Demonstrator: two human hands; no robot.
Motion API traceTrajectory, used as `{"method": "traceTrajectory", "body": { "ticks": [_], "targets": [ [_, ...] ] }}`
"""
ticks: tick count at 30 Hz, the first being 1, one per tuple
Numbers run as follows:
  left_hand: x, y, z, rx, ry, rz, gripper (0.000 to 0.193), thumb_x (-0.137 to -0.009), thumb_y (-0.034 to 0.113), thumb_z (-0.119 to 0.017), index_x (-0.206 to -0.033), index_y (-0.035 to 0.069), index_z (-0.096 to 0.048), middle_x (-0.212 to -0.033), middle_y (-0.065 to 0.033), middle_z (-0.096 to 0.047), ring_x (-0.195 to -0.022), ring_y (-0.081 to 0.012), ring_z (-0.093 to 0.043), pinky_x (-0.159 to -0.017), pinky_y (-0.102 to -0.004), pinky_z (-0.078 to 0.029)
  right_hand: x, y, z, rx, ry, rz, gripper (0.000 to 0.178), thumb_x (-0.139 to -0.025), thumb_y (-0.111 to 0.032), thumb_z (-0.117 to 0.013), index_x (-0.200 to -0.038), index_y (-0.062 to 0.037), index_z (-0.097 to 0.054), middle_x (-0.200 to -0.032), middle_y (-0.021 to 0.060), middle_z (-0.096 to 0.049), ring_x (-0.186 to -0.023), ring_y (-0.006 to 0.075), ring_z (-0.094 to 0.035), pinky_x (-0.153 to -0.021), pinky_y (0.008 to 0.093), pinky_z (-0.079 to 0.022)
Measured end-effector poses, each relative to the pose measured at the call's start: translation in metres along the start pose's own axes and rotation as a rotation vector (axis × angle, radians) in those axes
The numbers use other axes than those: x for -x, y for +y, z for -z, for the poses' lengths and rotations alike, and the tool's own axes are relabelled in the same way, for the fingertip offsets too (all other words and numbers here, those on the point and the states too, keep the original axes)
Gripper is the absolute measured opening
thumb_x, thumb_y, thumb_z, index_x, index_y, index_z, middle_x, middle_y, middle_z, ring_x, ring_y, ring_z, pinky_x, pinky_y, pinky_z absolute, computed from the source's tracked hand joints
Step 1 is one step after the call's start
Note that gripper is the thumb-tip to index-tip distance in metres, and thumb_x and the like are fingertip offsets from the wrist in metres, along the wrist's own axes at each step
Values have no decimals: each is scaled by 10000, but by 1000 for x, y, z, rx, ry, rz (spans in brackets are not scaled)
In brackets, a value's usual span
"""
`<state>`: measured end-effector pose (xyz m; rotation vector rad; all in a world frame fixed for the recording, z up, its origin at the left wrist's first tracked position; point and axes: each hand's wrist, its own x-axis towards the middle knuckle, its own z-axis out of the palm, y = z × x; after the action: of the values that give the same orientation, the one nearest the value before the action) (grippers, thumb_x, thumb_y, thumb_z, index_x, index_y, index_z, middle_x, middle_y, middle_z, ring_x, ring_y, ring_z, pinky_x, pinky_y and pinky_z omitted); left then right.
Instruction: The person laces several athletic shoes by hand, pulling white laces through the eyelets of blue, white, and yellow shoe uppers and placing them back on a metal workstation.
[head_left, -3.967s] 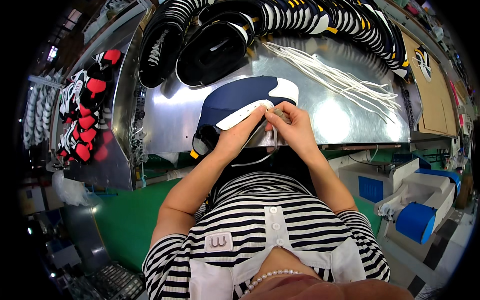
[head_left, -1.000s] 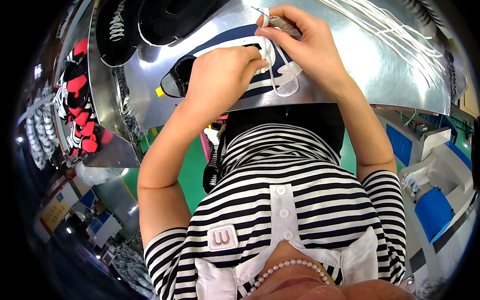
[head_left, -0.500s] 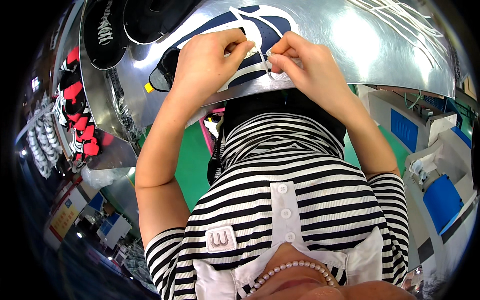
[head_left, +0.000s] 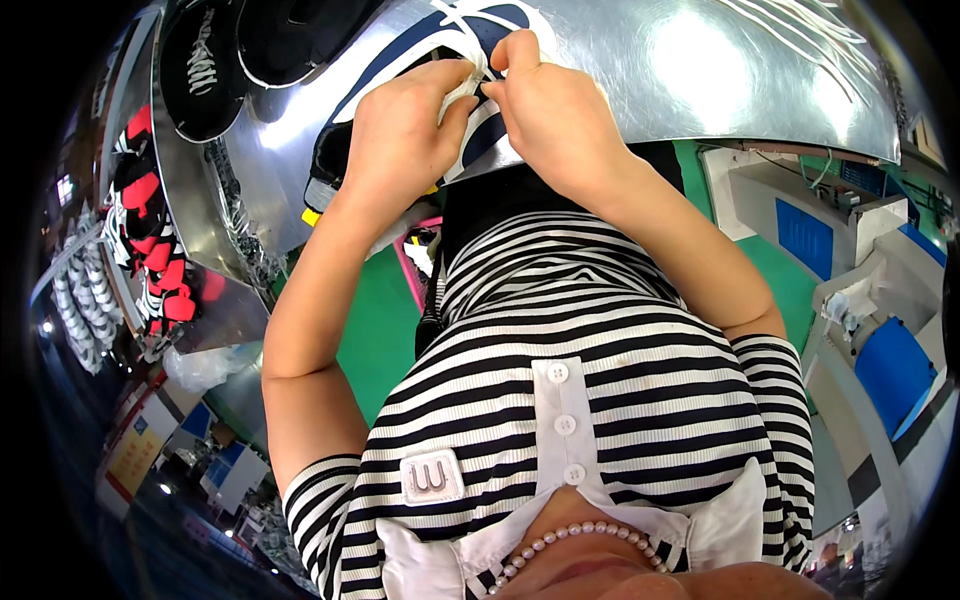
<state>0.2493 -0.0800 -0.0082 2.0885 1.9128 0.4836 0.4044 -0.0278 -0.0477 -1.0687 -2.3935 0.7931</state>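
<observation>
- Closer to the left hand (head_left: 405, 125), the right hand (head_left: 560, 120) is now brought; half a second ago, a wider gap is seen between the fingertips.
- On the shiny metal table (head_left: 625, 115), near its front edge, the navy and white shoe upper (head_left: 425, 48) is laid under both hands.
- By the bent left finger and thumb, the white edge of the shoe upper is pinched.
- Right fingers are curled in; what is held inside them cannot be told.
- Over the navy toe end, a white lace (head_left: 463, 22) is draped.
- Light and soft, the shoe upper can probably be bent easily and slid on the smooth table.
- Its white edge is likely best gripped; the floppy lace is best pinched near its tip.
</observation>
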Motion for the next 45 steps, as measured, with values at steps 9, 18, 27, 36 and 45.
{"method": "traceTrajectory", "body": {
  "ticks": [9, 18, 27, 36, 45],
  "targets": [
    [12, -2, 5, 179, 2, 34, 284, -846, 116, -696, -1106, 4, -672, -1015, -165, -710, -936, -266, -701, -815, -327, -528, 10, 2, 23, 186, 18, 253, 220, -925, -170, -591, -994, -32, -433, -689, 157, -635, -627, 329, -651, -492, 426, -472],
    [22, 7, -7, 121, 53, -38, 287, -848, 79, -670, -1128, 17, -654, -1034, -148, -699, -903, -294, -690, -802, -356, -533, 16, 1, -4, -18, 32, 99, 226, -828, -69, -603, -970, 15, -447, -754, 189, -658, -699, 365, -667, -601, 436, -528],
    [33, 16, 3, -99, 221, -363, 210, -806, 52, -703, -1005, 45, -636, -708, -76, -627, -588, -240, -609, -542, -349, -476, 17, 63, 87, -554, 268, -232, 335, -898, -269, -693, -1108, -31, -584, -1047, 65, -668, -864, 133, -626, -718, 268, -515],
    [24, -11, 27, 741, -351, 422, 469, -977, 406, -540, -1221, 16, -633, -1195, -128, -650, -1118, -219, -593, -996, -322, -418, -9, 41, 36, -698, 245, -240, 556, -730, -253, -866, -1103, -25, -523, -981, 119, -648, -843, 153, -625, -701, 256, -505],
    [-7, -13, 22, 987, -571, 681, 343, -879, 395, -693, -1063, 107, -712, -1075, 0, -662, -1048, -114, -552, -976, -266, -372, -12, 33, 23, -530, 216, -243, 528, -751, -253, -848, -1083, -17, -512, -937, 110, -636, -837, 162, -624, -725, 270, -515]
  ]
}}
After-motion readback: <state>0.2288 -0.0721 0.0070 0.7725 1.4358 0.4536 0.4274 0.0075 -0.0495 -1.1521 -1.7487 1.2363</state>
